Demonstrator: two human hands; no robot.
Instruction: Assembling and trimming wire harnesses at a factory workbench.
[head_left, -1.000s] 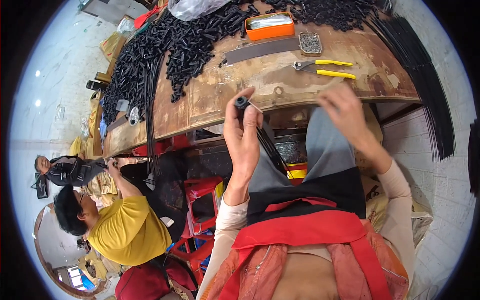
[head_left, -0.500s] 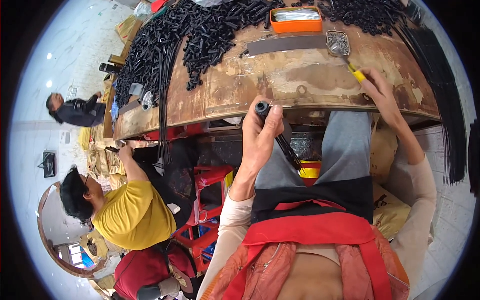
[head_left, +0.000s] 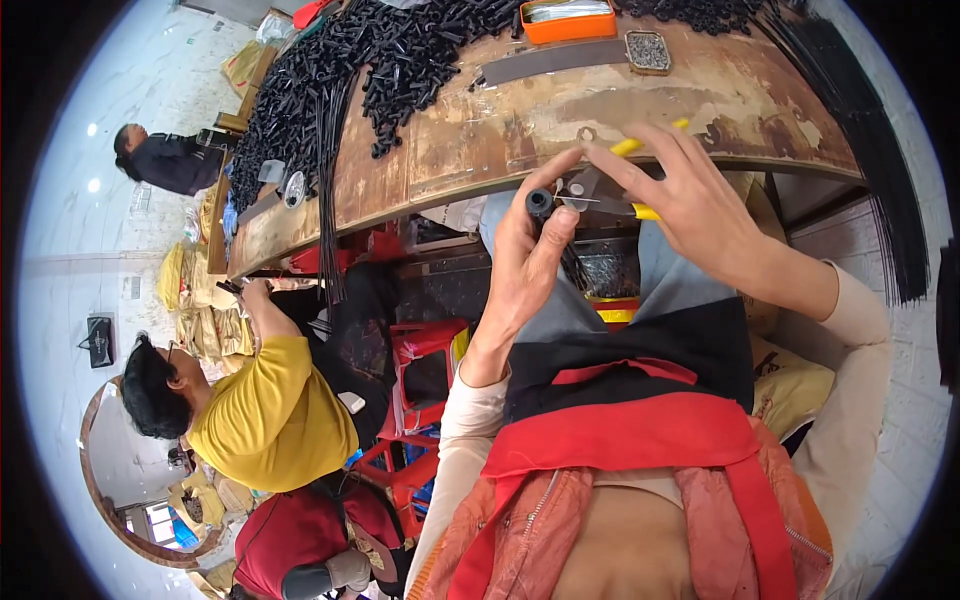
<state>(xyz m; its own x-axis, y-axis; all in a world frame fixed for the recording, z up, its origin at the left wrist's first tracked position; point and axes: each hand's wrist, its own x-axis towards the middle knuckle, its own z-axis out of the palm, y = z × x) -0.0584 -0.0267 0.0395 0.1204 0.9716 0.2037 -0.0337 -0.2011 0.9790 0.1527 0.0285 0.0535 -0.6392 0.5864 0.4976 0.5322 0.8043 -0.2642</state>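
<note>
My left hand point(head_left: 522, 275) is closed around a short black tube point(head_left: 540, 201), its open round end turned upward. Thin black strands hang below that hand, over my lap. In my right hand point(head_left: 700, 205) are yellow-handled pliers point(head_left: 646, 212), the fingers wrapped about the handles, which stand apart. The grey plier head is right beside the tube's end, near my left thumb. A fine pale wire point(head_left: 580, 199) lies across there; whether the jaws touch it I cannot tell.
The wooden table point(head_left: 470, 160) carries a big heap of black tubes point(head_left: 330, 90), an orange box point(head_left: 568, 28) of thin pale strips, a grey strip point(head_left: 550, 62) and a small tray point(head_left: 648, 52) of metal bits. Black rods point(head_left: 860, 130) overhang the right edge. A co-worker in yellow point(head_left: 270, 415) sits left.
My right hand has brought the pliers from the small metal-bits tray down and left to the tube. My left hand still grips the tube. The background person has turned.
</note>
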